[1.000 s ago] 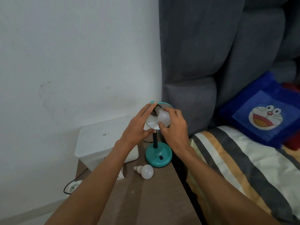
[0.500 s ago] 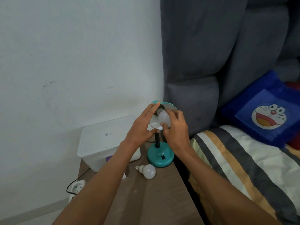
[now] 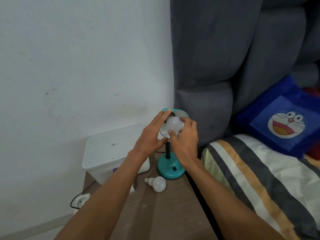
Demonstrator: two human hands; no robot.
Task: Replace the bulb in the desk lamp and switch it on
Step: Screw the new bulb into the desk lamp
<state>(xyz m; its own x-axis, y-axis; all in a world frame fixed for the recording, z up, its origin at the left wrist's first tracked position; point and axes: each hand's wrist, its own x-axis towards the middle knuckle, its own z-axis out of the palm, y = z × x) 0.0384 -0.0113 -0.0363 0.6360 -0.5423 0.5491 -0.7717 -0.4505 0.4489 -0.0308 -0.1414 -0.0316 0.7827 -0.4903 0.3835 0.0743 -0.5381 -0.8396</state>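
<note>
A teal desk lamp (image 3: 170,168) stands on the brown bedside table (image 3: 161,210), its round shade (image 3: 181,113) tipped toward me. A white bulb (image 3: 174,126) sits at the socket inside the shade. My right hand (image 3: 185,141) pinches that bulb with thumb and fingertips. My left hand (image 3: 152,135) cups the shade's left rim, thumb under it. A second white bulb (image 3: 158,183) lies on its side on the table in front of the lamp's base. A black rocker switch (image 3: 174,169) shows on the base.
A white lidded plastic box (image 3: 110,151) sits at the table's back left against the wall. A plug socket with a black cord (image 3: 80,200) lies on the floor at left. The grey padded headboard (image 3: 225,66), striped bedding (image 3: 259,179) and a blue cartoon cushion (image 3: 284,122) fill the right.
My right hand has shifted its grip around the bulb, which now shows more fully in front of the shade. The left hand stays on the shade. The view has drifted slightly.
</note>
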